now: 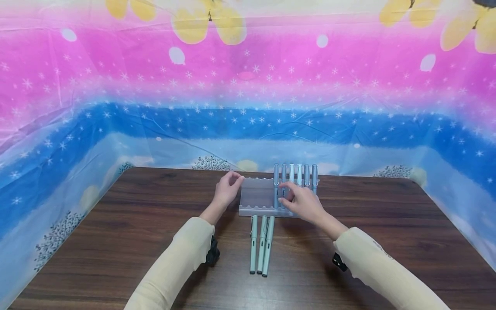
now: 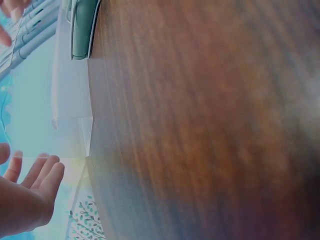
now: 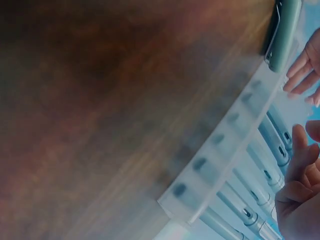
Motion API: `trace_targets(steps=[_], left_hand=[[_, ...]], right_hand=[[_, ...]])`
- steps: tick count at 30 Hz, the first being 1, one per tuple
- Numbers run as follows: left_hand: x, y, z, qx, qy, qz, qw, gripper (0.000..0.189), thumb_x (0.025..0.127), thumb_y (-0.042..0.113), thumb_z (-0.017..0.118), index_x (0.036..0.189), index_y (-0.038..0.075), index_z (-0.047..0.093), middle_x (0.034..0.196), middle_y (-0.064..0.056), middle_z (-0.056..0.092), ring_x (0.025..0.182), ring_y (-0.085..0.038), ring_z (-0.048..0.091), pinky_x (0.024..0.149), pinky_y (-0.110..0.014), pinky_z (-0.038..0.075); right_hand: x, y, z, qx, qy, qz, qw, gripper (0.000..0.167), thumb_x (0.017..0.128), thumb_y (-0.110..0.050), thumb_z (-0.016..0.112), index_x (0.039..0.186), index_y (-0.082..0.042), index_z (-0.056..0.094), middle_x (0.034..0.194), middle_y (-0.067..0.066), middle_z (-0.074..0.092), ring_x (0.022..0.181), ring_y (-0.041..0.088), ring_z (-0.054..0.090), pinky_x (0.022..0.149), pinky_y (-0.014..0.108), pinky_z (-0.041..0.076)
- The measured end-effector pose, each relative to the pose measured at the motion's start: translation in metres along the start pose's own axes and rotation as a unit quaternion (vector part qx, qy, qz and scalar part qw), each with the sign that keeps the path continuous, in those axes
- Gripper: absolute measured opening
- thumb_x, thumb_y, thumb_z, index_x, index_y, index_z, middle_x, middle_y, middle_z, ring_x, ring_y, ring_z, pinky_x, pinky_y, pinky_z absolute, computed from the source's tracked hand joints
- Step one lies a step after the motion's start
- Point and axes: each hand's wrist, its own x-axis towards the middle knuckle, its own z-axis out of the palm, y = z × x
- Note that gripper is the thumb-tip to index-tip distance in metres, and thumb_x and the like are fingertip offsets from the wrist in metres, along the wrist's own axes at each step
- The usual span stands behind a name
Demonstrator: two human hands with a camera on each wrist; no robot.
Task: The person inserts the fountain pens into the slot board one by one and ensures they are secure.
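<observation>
A clear, frosted pen rack (image 1: 256, 193) with notched edges stands on the table. Several blue-grey pens (image 1: 276, 174) fill its right part, caps at the top. My left hand (image 1: 226, 188) pinches the rack's upper left corner between thumb and fingers; the left wrist view has its fingertips at the panel's edge. Just in front of the leftmost racked pens, my right hand (image 1: 304, 202) has its thumb and index finger apart, with nothing held between them. Three pale green pens (image 1: 253, 245) lie side by side below the rack, caps towards it.
The dark wooden table (image 1: 155, 215) reaches back to a patterned cloth (image 1: 248, 125) that hangs behind and at both sides. Dark wrist mounts (image 1: 212, 252) sit under both cream sleeves (image 1: 178, 258).
</observation>
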Motion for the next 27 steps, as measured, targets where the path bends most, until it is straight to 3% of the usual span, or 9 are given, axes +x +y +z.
trace_targets(steps=[14, 27], left_hand=[[0.001, -0.001, 0.001, 0.002, 0.003, 0.003, 1.0000, 0.020, 0.089, 0.023, 0.052, 0.095, 0.005, 0.056, 0.099, -0.012, 0.058, 0.096, -0.026, 0.052, 0.081, -0.041, 0.040], [0.002, -0.002, 0.001, 0.006, 0.006, -0.002, 1.0000, 0.020, 0.089, 0.024, 0.053, 0.095, 0.006, 0.056, 0.101, -0.011, 0.058, 0.098, -0.026, 0.051, 0.082, -0.041, 0.039]], right_hand=[[-0.015, -0.008, 0.016, 0.032, -0.111, 0.022, 0.9930, 0.026, 0.082, -0.025, 0.062, 0.101, -0.007, 0.057, 0.060, -0.009, 0.052, 0.049, 0.007, 0.048, 0.045, 0.025, 0.040], [-0.017, -0.018, 0.025, 0.011, -0.140, 0.017, 0.9899, 0.023, 0.082, -0.026, 0.062, 0.098, -0.010, 0.058, 0.055, -0.007, 0.049, 0.043, 0.007, 0.043, 0.040, 0.024, 0.034]])
